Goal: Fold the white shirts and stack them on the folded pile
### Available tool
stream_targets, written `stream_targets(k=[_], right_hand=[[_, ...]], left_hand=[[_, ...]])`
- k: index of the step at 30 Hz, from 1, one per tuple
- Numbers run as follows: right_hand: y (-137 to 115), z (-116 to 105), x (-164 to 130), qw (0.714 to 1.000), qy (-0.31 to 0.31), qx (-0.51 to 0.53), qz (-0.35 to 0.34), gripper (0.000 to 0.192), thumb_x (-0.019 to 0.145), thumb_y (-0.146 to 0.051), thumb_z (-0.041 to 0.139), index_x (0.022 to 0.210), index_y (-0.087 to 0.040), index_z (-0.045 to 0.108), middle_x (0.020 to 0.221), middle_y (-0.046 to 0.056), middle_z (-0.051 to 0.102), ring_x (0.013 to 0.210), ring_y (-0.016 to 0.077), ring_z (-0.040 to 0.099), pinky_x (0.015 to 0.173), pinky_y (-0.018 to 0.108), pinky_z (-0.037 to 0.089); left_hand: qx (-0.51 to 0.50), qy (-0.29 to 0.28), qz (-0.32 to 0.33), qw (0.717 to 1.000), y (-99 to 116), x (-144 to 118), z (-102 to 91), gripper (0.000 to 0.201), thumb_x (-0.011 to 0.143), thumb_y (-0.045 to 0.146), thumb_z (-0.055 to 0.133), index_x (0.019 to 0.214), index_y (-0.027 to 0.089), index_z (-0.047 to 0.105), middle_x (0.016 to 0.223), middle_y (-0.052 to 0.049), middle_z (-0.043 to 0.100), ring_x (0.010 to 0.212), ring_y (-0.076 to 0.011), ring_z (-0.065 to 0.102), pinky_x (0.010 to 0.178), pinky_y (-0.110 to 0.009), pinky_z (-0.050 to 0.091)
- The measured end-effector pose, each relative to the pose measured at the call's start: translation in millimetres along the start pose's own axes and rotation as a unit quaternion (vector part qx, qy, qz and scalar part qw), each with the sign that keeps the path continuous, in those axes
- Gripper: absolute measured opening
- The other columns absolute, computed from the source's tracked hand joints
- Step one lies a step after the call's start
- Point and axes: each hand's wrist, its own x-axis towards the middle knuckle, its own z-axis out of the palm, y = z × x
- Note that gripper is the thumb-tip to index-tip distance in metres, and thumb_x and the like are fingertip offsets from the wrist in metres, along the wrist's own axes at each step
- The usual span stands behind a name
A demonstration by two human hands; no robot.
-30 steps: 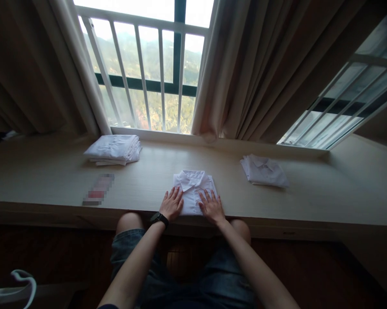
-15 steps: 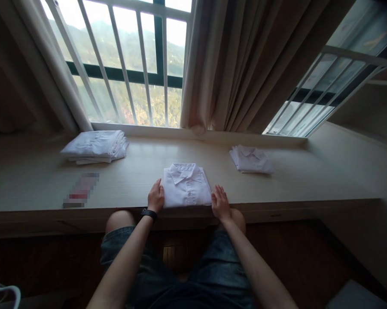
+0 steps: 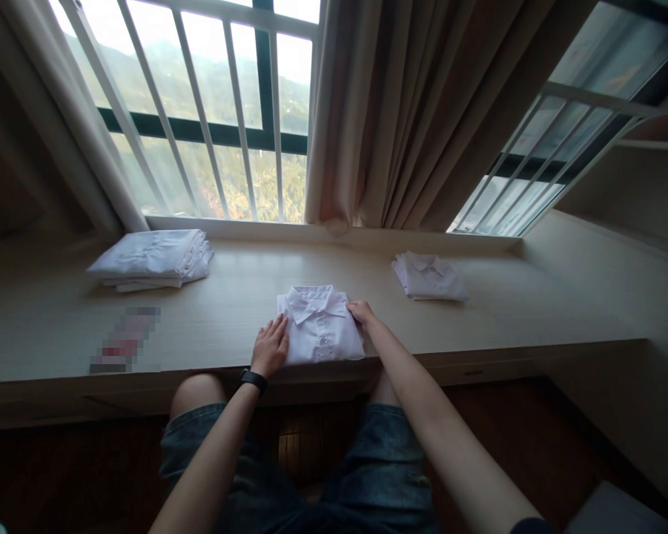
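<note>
The folded white shirt (image 3: 320, 326), a smooth cotton rectangle with collar uppermost, lies at the near edge of the pale wood-grain ledge (image 3: 245, 297). The left hand (image 3: 270, 347) rests flat, fingers extended, against its left edge. The right hand (image 3: 360, 311) touches the far right corner; its grip cannot be determined.

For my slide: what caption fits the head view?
Both hands, left and right, rest on a folded white shirt.

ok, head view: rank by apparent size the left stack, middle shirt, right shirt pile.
1. left stack
2. middle shirt, close to the stack in size, and nearer the camera, so unsure
3. right shirt pile, clearly smallest
</note>
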Motion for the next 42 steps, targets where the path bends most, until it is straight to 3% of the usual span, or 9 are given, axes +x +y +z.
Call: stream_targets(k=[4, 7, 15, 19, 22, 26, 30, 36, 42], right_hand=[[-5.5, -0.7, 13.4, 0.995, -0.072, 0.025, 0.06, 0.016, 0.078, -0.026, 0.069, 0.076, -0.01, 0.071, 0.066, 0.006, 0.07, 0.057, 0.0162, 0.061, 0.056, 0.027, 0.05], [-5.8, -0.6, 18.3, 0.993, -0.082, 0.027, 0.074, 0.014, 0.073, -0.024, 0.072, 0.078, -0.012, 0.072, 0.071, 0.006, 0.072, 0.06, 0.0166, 0.063, 0.057, 0.025, 0.05], [6.0, 16.4, 10.6, 0.991, 0.063, -0.096, 0.072, 0.016, 0.077, -0.031, 0.068, 0.08, -0.016, 0.072, 0.09, 0.013, 0.075, 0.088, 0.0246, 0.069, 0.077, 0.028, 0.049], [2.8, 21.9, 2.2, 0.986, 0.095, -0.132, 0.049, 0.031, 0.082, -0.03, 0.063, 0.106, -0.012, 0.071, 0.108, 0.018, 0.072, 0.103, 0.0281, 0.065, 0.093, 0.035, 0.046], [-3.5, 25.8, -12.3, 0.973, 0.113, -0.191, -0.054, 0.045, 0.093, -0.032, 0.05, 0.13, -0.01, 0.062, 0.133, 0.02, 0.061, 0.126, 0.0287, 0.053, 0.11, 0.04, 0.036], [-6.2, 36.1, -38.4, 0.923, 0.008, -0.315, -0.221, 0.053, 0.101, -0.044, 0.037, 0.148, -0.024, 0.049, 0.16, 0.01, 0.036, 0.148, 0.0292, 0.027, 0.121, 0.049, 0.018], [-5.3, 44.1, -50.8, 0.907, -0.113, -0.36, -0.186, 0.055, 0.103, -0.051, 0.029, 0.153, -0.031, 0.042, 0.161, 0.004, 0.035, 0.149, 0.0294, 0.027, 0.12, 0.054, 0.018], [-14.2, 40.2, -69.8, 0.898, -0.024, -0.373, -0.233, 0.056, 0.105, -0.045, 0.026, 0.157, -0.027, 0.035, 0.164, 0.006, 0.029, 0.153, 0.03, 0.018, 0.122, 0.054, 0.015], [1.2, 27.0, -94.9, 0.879, -0.103, -0.394, -0.247, 0.055, 0.105, -0.051, 0.022, 0.156, -0.034, 0.036, 0.165, 0.001, 0.026, 0.153, 0.03, 0.018, 0.121, 0.057, 0.018]], left_hand=[[0.005, -0.019, -0.016, 1.0, 3.8, 1.0, -2.2, 0.053, 0.1, 0.034, 0.037, 0.152, 0.024, 0.042, 0.157, -0.006, 0.042, 0.146, -0.0255, 0.039, 0.122, -0.051, 0.024], [-0.002, -0.016, -0.032, 0.999, 5.8, 2.1, -2.9, 0.052, 0.101, 0.033, 0.036, 0.15, 0.02, 0.045, 0.155, -0.01, 0.045, 0.144, -0.0234, 0.042, 0.122, -0.047, 0.024], [0.011, 0.006, -0.042, 0.999, 8.9, -0.1, -4.0, 0.053, 0.1, 0.034, 0.038, 0.15, 0.016, 0.044, 0.16, -0.015, 0.036, 0.146, -0.027, 0.038, 0.121, -0.047, 0.027], [0.02, -0.009, -0.033, 0.999, 11.4, -2.0, -6.8, 0.052, 0.101, 0.034, 0.036, 0.152, 0.023, 0.043, 0.163, -0.01, 0.031, 0.145, -0.0265, 0.039, 0.121, -0.049, 0.026], [0.033, -0.029, -0.03, 0.999, 14.1, -2.1, -7.2, 0.053, 0.101, 0.036, 0.035, 0.153, 0.026, 0.041, 0.164, -0.005, 0.03, 0.146, -0.0268, 0.037, 0.122, -0.05, 0.024], [0.064, -0.056, -0.039, 0.996, 18.8, -1.0, -5.7, 0.056, 0.101, 0.042, 0.033, 0.155, 0.025, 0.038, 0.165, -0.004, 0.027, 0.15, -0.0312, 0.029, 0.123, -0.053, 0.021], [0.081, -0.07, -0.045, 0.993, 21.5, -1.2, -4.9, 0.058, 0.102, 0.043, 0.03, 0.156, 0.024, 0.037, 0.165, -0.004, 0.026, 0.151, -0.0309, 0.027, 0.123, -0.053, 0.019], [0.084, -0.037, -0.023, 0.995, 22.1, -5.6, -6.6, 0.057, 0.103, 0.044, 0.027, 0.158, 0.032, 0.029, 0.166, 0.001, 0.021, 0.153, -0.027, 0.023, 0.123, -0.051, 0.021], [0.11, -0.066, -0.02, 0.992, 24.1, -5.5, -7.4, 0.057, 0.103, 0.044, 0.024, 0.156, 0.026, 0.036, 0.166, -0.002, 0.024, 0.152, -0.0305, 0.024, 0.123, -0.054, 0.018]])
